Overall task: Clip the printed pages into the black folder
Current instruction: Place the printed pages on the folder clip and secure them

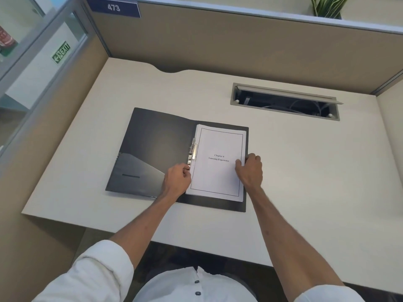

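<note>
A black folder [152, 144] lies open flat on the pale desk. A stack of printed pages [216, 179] with a bordered title sheet rests on its right half. The silver metal clip [192, 150] runs along the spine at the stack's left edge. My left hand [177, 178] sits at the lower left edge of the pages, fingers curled against the lower end of the clip. My right hand [250, 168] grips the right edge of the stack, thumb on top of the sheet.
An open cable hatch [285, 101] is sunk into the desk [305, 171] behind and right of the folder. Tan partition walls [218, 44] enclose the back and both sides. A potted plant [327, 6] stands beyond the back wall.
</note>
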